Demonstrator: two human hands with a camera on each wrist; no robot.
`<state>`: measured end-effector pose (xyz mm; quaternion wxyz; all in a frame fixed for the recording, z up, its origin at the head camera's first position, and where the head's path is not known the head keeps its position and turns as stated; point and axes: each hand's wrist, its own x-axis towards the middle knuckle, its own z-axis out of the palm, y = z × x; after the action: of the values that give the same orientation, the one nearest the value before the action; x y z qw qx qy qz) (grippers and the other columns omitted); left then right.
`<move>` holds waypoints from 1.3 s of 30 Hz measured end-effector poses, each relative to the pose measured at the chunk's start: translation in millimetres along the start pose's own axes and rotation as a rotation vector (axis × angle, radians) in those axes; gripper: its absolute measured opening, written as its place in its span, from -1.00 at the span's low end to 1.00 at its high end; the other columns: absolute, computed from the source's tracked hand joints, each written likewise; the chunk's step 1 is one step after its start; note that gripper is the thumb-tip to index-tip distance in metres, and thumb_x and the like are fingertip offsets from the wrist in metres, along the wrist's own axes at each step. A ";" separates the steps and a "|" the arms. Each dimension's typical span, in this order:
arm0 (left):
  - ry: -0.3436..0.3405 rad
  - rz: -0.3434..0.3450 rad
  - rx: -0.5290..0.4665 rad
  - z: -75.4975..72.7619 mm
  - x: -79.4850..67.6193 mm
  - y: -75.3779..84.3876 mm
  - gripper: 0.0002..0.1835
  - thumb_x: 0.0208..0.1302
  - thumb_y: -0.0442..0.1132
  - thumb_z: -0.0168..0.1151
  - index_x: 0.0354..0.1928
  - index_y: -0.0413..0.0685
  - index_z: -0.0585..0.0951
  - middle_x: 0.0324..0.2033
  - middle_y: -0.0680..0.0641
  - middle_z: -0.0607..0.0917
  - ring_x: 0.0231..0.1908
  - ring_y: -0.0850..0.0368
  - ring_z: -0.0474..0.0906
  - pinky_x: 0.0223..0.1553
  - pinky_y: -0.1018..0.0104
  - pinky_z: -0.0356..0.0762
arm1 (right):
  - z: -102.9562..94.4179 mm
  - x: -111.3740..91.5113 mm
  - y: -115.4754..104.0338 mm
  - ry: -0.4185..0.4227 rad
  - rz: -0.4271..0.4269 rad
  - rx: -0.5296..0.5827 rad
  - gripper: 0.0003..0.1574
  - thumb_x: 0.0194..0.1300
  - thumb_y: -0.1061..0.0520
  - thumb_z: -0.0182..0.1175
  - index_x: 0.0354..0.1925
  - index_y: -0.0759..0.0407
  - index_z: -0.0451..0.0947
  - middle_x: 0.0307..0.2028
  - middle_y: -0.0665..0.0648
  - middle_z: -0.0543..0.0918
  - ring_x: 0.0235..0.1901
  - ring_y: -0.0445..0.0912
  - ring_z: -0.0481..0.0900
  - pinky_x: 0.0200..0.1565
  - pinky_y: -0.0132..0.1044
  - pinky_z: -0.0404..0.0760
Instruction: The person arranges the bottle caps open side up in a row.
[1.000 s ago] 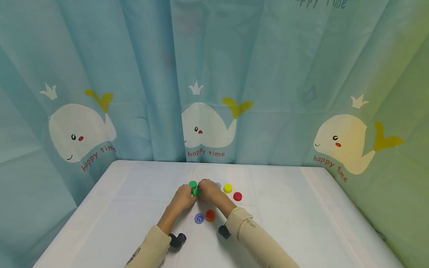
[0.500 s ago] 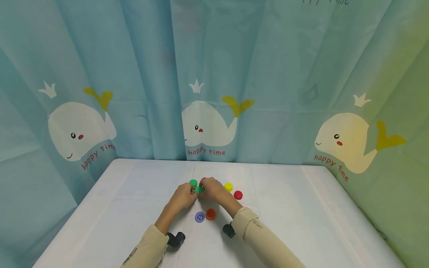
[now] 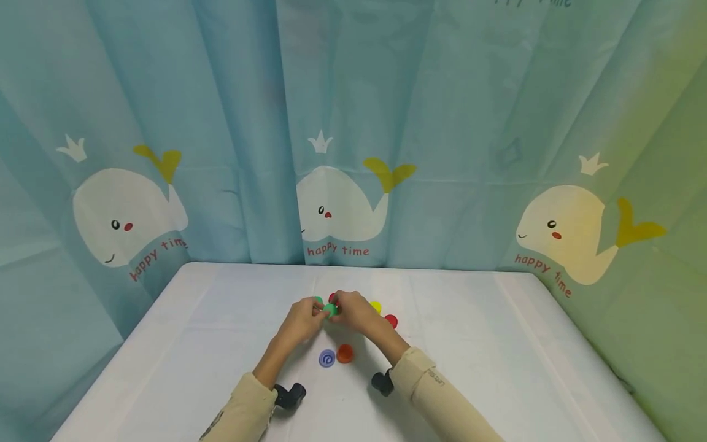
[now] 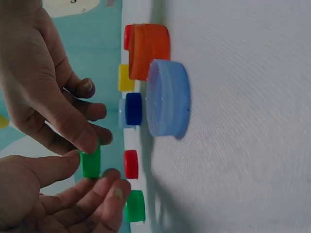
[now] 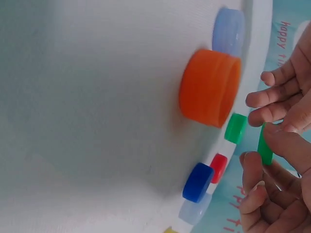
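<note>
Clock set on the held cap as the head view shows it, 12 toward the curtain. From the left: beige sleeve, then left hand at 9 o'clock, thumb and fingers pinching a short, round, bright-green plastic cap. A second green plastic cap sits on the table at 10, by the left fingertips. Ribbed violet-blue round cap at 6. Key relation: the held cap lies directly between the two sets of fingertips, raised off the table, its disc roughly level and its wide way running 9 to 3; neither hand is clearly nearer, since both touch it. Small red plastic cap at 12, just behind. Deep orange cap between 5 and 6, just beside the violet-blue one; contact cannot be told. Right hand at 3, thumb and index pinching the same green cap. A dark-blue cap and a pale-blue cap show in the wrist views. Farther right, yellow cap near 3, then another red cap slightly past 3. Surface: white-covered table. Room: blue-green whale-print curtain hangs behind and at both sides.
</note>
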<state>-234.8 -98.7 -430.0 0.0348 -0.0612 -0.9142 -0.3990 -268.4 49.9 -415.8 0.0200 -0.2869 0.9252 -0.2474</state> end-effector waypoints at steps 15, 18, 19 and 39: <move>0.058 -0.036 -0.232 3.3 2.6 8.7 -0.75 0.24 -0.24 0.26 -0.15 -0.29 0.55 -0.48 -0.06 0.65 -0.47 0.10 0.58 -0.51 0.31 0.52 | -18.7 -10.9 8.2 -0.013 0.027 0.183 -0.59 0.14 0.21 0.34 -0.04 0.31 0.54 -0.29 0.15 0.66 -0.34 -0.11 0.62 -0.32 -0.37 0.59; 0.069 -0.026 -0.250 4.9 1.2 11.3 -0.74 0.25 -0.25 0.25 -0.12 -0.30 0.57 -0.45 -0.06 0.65 -0.46 0.10 0.59 -0.46 0.31 0.54 | -21.8 -13.6 10.9 -0.021 0.011 0.191 -0.61 0.22 0.18 0.28 0.00 0.30 0.55 -0.27 0.13 0.66 -0.33 -0.12 0.62 -0.30 -0.35 0.59; 0.070 -0.018 -0.250 5.4 1.0 12.1 -0.73 0.25 -0.25 0.25 -0.11 -0.31 0.57 -0.45 -0.07 0.65 -0.46 0.11 0.58 -0.45 0.32 0.54 | -23.0 -14.5 11.7 -0.021 0.001 0.196 -0.63 0.24 0.18 0.26 0.01 0.30 0.55 -0.28 0.12 0.66 -0.33 -0.13 0.62 -0.30 -0.34 0.59; 0.016 0.054 -0.387 -1.1 -0.8 29.6 -0.74 0.27 -0.09 0.24 -0.15 -0.11 0.65 -0.33 -0.01 0.66 -0.33 -0.01 0.64 -0.24 0.21 0.58 | -46.4 -33.7 13.3 0.098 -0.048 0.315 -0.83 0.26 0.23 0.23 -0.16 0.24 0.56 -0.30 0.07 0.66 -0.35 -0.17 0.63 -0.31 -0.37 0.59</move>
<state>-229.8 -79.6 -407.9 0.0403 -0.0881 -0.8182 -0.5667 -255.6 98.3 -384.9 0.0138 -0.2899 0.8677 -0.4036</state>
